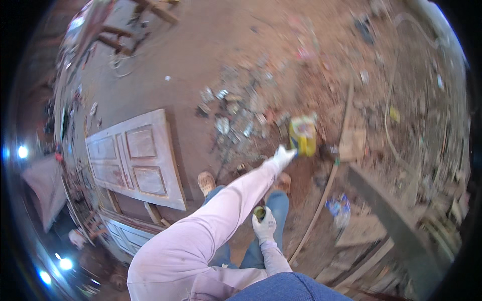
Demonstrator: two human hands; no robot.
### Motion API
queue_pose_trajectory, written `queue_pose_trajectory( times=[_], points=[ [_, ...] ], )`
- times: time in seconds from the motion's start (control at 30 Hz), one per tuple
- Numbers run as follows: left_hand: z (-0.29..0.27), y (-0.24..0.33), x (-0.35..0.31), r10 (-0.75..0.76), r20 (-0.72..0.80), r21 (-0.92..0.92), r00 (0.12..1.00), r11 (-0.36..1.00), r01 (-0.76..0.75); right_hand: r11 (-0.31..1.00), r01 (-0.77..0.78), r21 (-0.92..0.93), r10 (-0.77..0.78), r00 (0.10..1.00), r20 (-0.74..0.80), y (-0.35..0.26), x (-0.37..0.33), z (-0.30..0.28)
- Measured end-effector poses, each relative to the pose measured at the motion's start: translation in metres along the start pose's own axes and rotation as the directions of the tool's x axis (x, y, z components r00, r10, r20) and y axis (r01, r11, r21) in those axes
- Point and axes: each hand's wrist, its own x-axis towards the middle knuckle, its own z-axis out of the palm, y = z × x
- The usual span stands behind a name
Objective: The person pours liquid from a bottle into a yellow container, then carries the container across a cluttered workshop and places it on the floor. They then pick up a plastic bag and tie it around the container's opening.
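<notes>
My left arm, in a pale pink sleeve, reaches forward across my body. The white-gloved left hand [284,155] is closed at the lower left edge of a yellow plastic container [305,140] with a blue patch and a whitish top. Motion blur softens the fingers, but they appear to grip that edge. Close to my body, above my knees, my right hand [264,228], also in a white glove, is wrapped round a small round container [259,212]. Its dark greenish round end faces up; what is inside cannot be made out.
A pale panelled wooden door [135,155] lies raised at the left, with another panelled piece [128,236] below it. Scraps and litter [241,115] cover the ground ahead. At the right stand a thick beam [384,208] and a thin wooden strip [321,200].
</notes>
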Motion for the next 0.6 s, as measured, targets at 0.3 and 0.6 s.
queue_pose_trajectory(
  times=[0.3, 0.6],
  points=[
    [-0.406, 0.063, -0.172, 0.019, 0.416, 0.282, 0.909, 0.948, -0.149, 0.915, 0.237, -0.327, -0.224, 0.971, 0.078, -0.204, 0.058, -0.015],
    [-0.599, 0.083, -0.133, 0.313, 0.327, -0.857, 0.892, 0.495, 0.14, 0.445, 0.839, -0.313, -0.767, 0.537, 0.351, -0.561, 0.128, 0.083]
  ],
)
